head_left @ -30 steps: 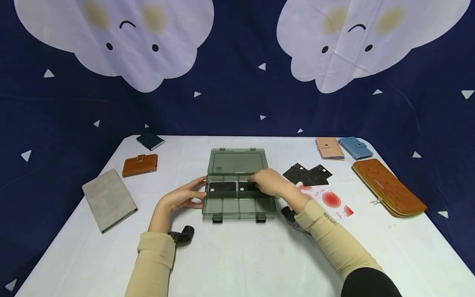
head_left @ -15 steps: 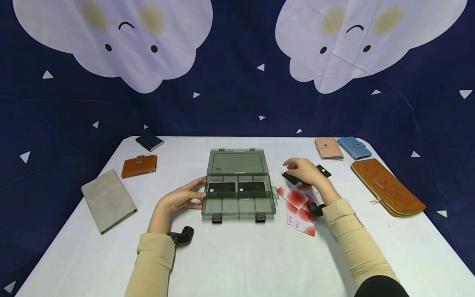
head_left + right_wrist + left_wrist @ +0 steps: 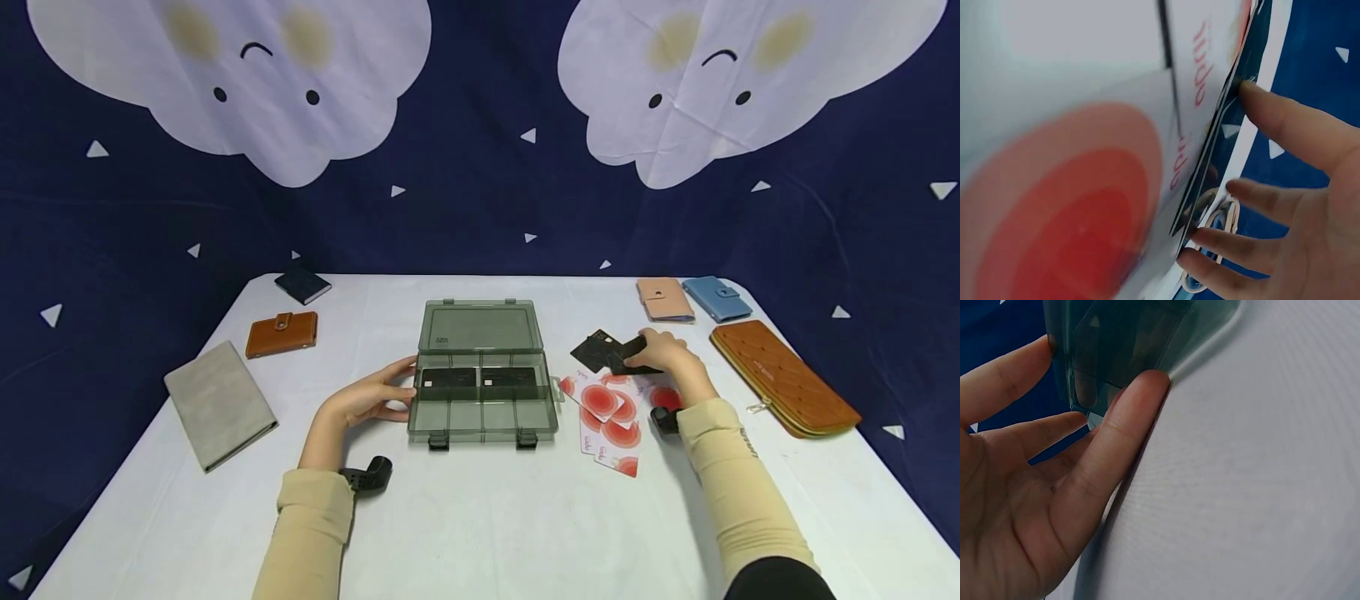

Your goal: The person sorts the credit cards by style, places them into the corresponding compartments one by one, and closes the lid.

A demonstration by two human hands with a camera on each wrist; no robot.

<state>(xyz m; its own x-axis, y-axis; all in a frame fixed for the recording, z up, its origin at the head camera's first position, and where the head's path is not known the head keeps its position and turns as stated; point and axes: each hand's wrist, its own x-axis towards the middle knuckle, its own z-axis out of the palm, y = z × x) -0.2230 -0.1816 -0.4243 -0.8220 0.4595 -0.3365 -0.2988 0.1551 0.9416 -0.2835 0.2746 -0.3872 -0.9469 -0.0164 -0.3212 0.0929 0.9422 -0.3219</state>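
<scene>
An open green see-through divided box (image 3: 483, 421) sits mid-table, two black chip cards (image 3: 448, 379) lying across its middle compartments. My left hand (image 3: 367, 398) touches the box's left side; the left wrist view has its fairly straight fingers and thumb (image 3: 1129, 419) against the wall. To the box's right, my right hand (image 3: 667, 357) holds a black chip card (image 3: 632, 348) by its edges between thumb and fingertips. Another black card (image 3: 595, 350) lies beside it. In the right wrist view, the dark edge of the held card (image 3: 1225, 106) runs along the fingers.
Several red-and-white printed cards (image 3: 609, 425) overlap in front of the right hand. A brown zip wallet (image 3: 783, 379), a pink card holder (image 3: 665, 300) and a blue one (image 3: 717, 299) stand right. On the left are a grey notebook (image 3: 221, 406), brown card holder (image 3: 282, 334) and dark booklet (image 3: 303, 285).
My right hand has left the box's second black card, passed over the left loose black card and moved right to the other one. The left hand stays at the box.
</scene>
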